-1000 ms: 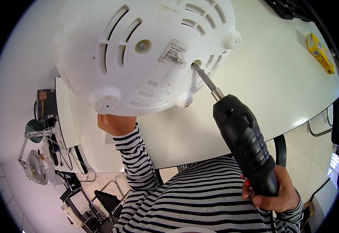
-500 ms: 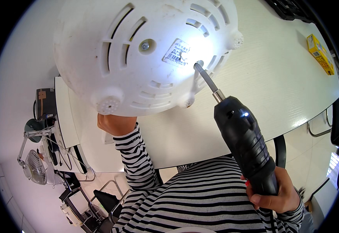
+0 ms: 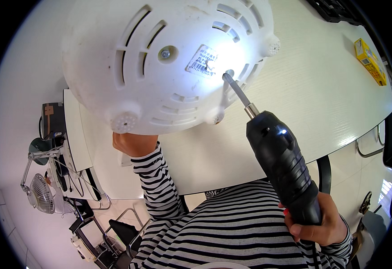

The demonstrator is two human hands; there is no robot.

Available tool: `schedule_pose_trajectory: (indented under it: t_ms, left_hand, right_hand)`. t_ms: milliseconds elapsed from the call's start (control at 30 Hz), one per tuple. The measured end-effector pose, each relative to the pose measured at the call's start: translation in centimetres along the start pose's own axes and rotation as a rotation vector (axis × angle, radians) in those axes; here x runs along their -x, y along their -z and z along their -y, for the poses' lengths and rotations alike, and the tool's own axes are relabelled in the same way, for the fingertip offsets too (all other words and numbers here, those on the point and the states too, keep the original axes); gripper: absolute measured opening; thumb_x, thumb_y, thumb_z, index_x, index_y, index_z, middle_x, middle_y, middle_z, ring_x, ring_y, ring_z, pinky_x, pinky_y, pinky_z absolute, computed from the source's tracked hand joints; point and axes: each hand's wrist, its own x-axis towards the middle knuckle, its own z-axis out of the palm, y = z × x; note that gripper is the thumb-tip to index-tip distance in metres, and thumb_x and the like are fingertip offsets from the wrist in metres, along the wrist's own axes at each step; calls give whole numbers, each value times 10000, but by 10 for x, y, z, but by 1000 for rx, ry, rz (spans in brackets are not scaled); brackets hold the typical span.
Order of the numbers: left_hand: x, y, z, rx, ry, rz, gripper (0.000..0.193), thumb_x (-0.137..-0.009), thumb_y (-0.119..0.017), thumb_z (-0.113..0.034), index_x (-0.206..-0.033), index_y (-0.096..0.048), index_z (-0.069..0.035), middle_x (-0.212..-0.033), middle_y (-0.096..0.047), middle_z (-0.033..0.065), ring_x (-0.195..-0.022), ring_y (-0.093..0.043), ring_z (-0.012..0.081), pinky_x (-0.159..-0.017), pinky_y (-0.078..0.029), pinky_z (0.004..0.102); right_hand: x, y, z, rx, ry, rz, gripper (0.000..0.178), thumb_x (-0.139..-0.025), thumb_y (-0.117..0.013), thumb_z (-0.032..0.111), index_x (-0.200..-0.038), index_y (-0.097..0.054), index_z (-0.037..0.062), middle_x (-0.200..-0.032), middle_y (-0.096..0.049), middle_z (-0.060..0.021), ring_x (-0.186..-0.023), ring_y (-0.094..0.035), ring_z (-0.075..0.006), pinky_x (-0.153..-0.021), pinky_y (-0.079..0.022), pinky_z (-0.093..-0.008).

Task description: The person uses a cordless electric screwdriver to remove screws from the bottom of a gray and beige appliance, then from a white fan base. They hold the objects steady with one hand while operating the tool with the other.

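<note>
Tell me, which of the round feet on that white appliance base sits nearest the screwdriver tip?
The small foot on the lower rim of the white base, just below the electric screwdriver bit. The foot near the left hand and the upper-right foot lie farther away.

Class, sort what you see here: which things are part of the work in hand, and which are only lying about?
In use:
white vented appliance base
black electric screwdriver
left hand, under the base
right hand, gripping the screwdriver

Lying about:
yellow box
small desk fan
white table
</note>
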Motion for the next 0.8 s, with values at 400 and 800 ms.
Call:
schedule_pose_trajectory:
  t_ms: [400,800]
  left_hand:
    - [0,-1,1,29,-2,-23,363,-530,-758,-274,-781,-614,-55,-730,-632,66,-578,-597,247,-514,-480,306]
    - [-2,1,-1,39,8,-23,333,-530,-757,-267,-736,-602,-56,-698,-621,63,-549,-583,250,-501,-470,305]
  right_hand:
    - [0,-2,1,4,-7,-20,455,-645,-704,168,-1003,-492,-15,-686,-557,-64,-572,-525,-144,-550,-424,-252]
    - [-4,-3,-4,14,104,-9,431,-649,-641,116,-984,-467,-92,-591,-549,-77,-435,-519,-131,-449,-432,-241]
